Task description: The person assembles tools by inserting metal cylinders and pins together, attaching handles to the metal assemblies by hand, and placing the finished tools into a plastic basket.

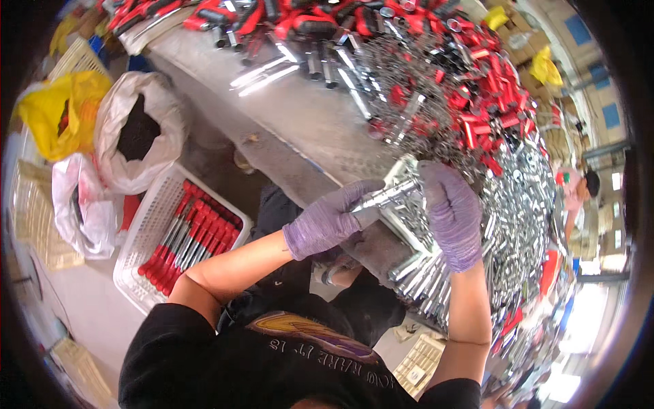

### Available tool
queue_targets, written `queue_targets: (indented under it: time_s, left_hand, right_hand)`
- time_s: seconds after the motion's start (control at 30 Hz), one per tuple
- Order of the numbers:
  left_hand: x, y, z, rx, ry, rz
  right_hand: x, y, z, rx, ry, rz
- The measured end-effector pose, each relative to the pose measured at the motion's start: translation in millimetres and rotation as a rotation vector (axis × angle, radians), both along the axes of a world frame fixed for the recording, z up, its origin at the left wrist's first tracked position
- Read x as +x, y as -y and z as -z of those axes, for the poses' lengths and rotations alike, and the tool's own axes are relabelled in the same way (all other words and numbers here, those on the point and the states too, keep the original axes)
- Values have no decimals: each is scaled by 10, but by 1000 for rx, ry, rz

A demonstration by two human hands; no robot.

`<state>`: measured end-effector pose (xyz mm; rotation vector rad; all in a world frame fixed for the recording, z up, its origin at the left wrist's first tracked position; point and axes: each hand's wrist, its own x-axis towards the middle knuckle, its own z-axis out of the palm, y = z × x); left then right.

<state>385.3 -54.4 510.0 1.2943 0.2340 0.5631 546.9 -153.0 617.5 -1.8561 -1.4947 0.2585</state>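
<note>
My hands wear purple-grey gloves and meet over the near edge of a metal worktable. A shiny metal tube slants up to the right between them. My left hand pinches its lower end between thumb and fingers. At the upper end, the bent fingers of my right hand close round the tube; the fingertips are partly hidden. Just beneath the tube is a white tray with small metal parts in it. Beside my right hand spreads a big heap of bright metal parts.
Red-and-black handles, red parts and small dark metal pieces lie across the table's far side. Left of me stand a white basket of red-handled tools, a white sack and a yellow bag. Another person is far right.
</note>
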Motion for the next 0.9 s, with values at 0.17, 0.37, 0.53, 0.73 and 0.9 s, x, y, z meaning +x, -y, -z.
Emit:
queue_targets:
  time_s: [0.17,0.37,0.53,0.73,0.9]
  left_hand:
    - [-371,-487,56,247,-289,-347]
    - [-736,-862,48,728,-791,-472]
    - [-1265,-762,319,558,-512,-464]
    - [-1498,-681,179,-499,-360,-256]
    - [-1425,-590,112,-484,-270,-224]
  right_hand:
    - [-250,-970,-127,-18,238,-126]
    - [-485,-2536,226,-306,593,-361]
    - [-682,-3053,795,-307,872,-603]
    - [-902,-3015,684,-500,1057,-489]
    - [-622,-2404,302,34,330,-280]
